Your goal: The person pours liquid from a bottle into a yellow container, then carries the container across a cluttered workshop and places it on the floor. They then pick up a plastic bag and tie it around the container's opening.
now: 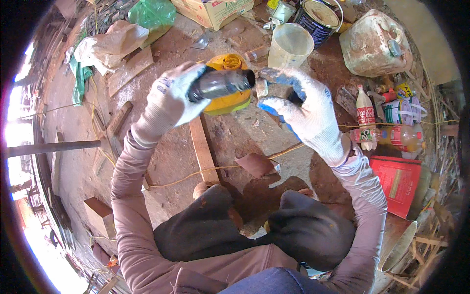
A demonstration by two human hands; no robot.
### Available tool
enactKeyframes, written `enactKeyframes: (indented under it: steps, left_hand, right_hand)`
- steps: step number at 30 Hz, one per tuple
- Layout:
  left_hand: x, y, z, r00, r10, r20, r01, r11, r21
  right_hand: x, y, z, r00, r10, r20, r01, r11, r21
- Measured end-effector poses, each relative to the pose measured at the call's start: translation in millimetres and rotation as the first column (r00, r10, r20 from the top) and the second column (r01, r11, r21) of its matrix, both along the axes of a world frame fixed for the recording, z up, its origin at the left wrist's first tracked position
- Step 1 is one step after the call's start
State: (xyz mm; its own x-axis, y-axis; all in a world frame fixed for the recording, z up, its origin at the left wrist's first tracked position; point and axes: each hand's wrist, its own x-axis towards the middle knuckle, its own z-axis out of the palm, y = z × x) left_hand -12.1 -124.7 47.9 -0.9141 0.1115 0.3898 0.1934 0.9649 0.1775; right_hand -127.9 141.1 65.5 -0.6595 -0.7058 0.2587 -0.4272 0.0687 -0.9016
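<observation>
My left hand (169, 100), in a white work glove with blue coating, is closed round a dark, glossy bottle (218, 84). The bottle lies on its side in the air, its open mouth pointing right. Close to that mouth, my right hand (306, 105), gloved the same way, pinches a small pale, cap-like piece (262, 88) between thumb and fingers. A narrow gap parts the piece from the bottle's mouth. Below and behind the bottle stands a yellow plastic container (225, 104) with a round opening at its top, partly hidden by the bottle.
Beyond my hands stand a translucent bucket (291, 46), a black paint can (318, 22) and a dirty white jerrycan (374, 44). Soda bottles (365, 108) and a red box (396, 183) lie at right. A wooden strip (202, 149) and a yellow cord (193, 173) cross the ground.
</observation>
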Motion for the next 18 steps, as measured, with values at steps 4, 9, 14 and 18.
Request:
enactKeyframes:
  steps: [4, 9, 14, 18]
  left_hand:
    - [6, 17, -2, 0.985, -0.061, 0.163, 0.037, 0.988, 0.148]
    - [6, 28, 0, 0.849, -0.174, 0.499, -0.038, 0.922, 0.386]
    - [2, 22, -2, 0.476, -0.367, 0.800, -0.165, 0.856, 0.490]
    - [12, 31, -32, 0.573, -0.428, 0.699, -0.226, 0.737, 0.636]
  right_hand:
    - [1, 3, -8, 0.997, 0.025, -0.079, -0.030, 0.997, -0.064]
    - [-12, 11, -21, 0.850, 0.150, -0.504, -0.200, 0.979, -0.047]
    - [-2, 22, -5, 0.706, 0.389, -0.592, -0.296, 0.921, 0.252]
    - [-3, 21, -35, 0.799, 0.279, -0.533, -0.232, 0.960, 0.156]
